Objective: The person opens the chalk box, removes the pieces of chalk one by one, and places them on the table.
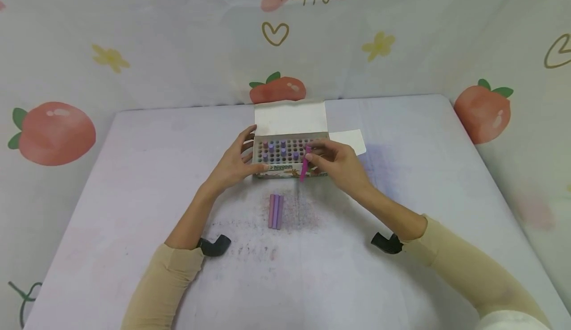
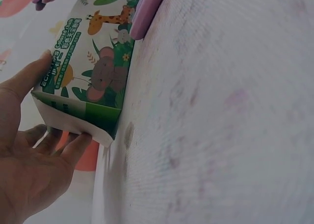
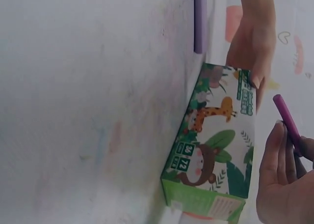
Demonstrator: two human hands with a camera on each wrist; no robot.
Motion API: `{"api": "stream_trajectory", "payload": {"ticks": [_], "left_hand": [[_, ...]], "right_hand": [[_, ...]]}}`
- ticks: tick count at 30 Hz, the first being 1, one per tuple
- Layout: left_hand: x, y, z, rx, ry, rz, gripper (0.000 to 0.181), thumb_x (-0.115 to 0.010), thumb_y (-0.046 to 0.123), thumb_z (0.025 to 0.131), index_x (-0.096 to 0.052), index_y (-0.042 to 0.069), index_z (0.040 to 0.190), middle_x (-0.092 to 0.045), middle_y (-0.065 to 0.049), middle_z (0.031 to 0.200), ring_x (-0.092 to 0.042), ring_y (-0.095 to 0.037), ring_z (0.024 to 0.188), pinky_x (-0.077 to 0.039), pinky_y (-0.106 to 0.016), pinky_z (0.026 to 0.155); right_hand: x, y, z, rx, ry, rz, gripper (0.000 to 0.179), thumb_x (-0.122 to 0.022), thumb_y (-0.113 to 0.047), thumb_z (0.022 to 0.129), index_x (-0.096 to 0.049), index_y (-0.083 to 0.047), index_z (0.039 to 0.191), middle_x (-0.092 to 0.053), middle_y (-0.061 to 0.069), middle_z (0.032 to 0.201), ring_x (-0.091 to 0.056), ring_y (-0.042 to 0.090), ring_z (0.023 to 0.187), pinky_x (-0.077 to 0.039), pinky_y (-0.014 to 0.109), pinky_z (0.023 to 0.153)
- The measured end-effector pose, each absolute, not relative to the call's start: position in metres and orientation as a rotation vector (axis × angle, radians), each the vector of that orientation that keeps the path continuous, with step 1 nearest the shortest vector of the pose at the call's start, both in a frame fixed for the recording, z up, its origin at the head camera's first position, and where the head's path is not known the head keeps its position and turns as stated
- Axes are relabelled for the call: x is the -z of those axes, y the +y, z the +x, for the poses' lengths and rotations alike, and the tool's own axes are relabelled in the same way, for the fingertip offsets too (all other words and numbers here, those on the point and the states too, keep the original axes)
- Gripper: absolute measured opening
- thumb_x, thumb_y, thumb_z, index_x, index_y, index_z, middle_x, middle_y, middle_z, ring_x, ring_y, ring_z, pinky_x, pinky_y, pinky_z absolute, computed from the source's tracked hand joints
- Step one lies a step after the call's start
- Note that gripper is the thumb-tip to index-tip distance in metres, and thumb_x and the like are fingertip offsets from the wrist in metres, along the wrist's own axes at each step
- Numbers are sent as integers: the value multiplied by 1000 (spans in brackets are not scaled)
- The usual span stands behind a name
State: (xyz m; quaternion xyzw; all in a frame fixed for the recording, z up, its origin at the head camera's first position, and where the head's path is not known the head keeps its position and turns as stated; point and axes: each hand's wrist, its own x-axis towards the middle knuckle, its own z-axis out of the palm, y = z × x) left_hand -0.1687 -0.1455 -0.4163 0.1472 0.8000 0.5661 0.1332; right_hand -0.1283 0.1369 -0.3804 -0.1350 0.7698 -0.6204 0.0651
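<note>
A chalk box (image 1: 280, 174) with animal pictures stands open on the table, its lid (image 1: 290, 118) raised at the back. Inside, a rack of holes holds several purple and pink chalk sticks (image 1: 271, 147). My left hand (image 1: 229, 164) grips the box's left end, thumb at the front top edge and fingers along the side. Above the box's front right part, my right hand (image 1: 343, 164) pinches a magenta chalk stick (image 3: 287, 117), tilted and clear of the box in the right wrist view. Three chalk sticks (image 1: 275, 212), pink and purple, lie side by side in front of the box.
A white side flap (image 1: 350, 140) sticks out from the box's right end. Chalk dust and smudges mark the pale tablecloth (image 1: 250, 280). Behind the table hangs a white curtain (image 1: 178, 37) printed with fruit, hearts and flowers.
</note>
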Motion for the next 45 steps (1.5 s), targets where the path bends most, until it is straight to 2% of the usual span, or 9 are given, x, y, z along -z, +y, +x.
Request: {"api": "stream_trajectory", "payload": {"ticks": [6,12,23,37,45], "left_hand": [[416,-145,-168,-1628,2333,424,105,-84,20,82,-14,23,160,-27,-9,156,-27,-26,147,-32,-39,119],[416,-144,-169,-1633,2345,439,105,-84,18,82,-15,23,160,-27,-9,156,-28,-27,146,-32,-41,119],[417,-144,-169,-1633,2337,446,104,-83,18,83,-14,22,160,-26,-9,157,-27,-27,146,-32,-41,119],[416,-145,-168,-1644,2334,449,103,-83,18,83,-15,22,160,-27,-9,156,-28,-25,146,-33,-39,119],[415,-145,-167,-1633,2337,454,102,-83,18,83,-15,22,160,-26,-9,157,-27,-26,146,-31,-39,119]], "right_hand": [[389,134,-119,1894,2235,-363,31,-68,-7,95,-63,7,122,-71,17,99,-70,38,86,-63,44,74],[404,129,-109,1856,2168,-340,31,-68,-7,94,-64,4,123,-72,16,99,-71,29,84,-62,48,73],[421,122,-96,1816,2064,-282,30,-68,-4,93,-65,5,122,-71,16,98,-71,27,74,-63,43,70],[431,119,-99,1817,1944,-198,34,-70,-5,92,-65,5,124,-72,17,100,-72,23,77,-64,40,71],[436,115,-100,1744,1975,-193,31,-70,-4,92,-66,4,122,-71,15,94,-73,26,76,-64,39,70]]}}
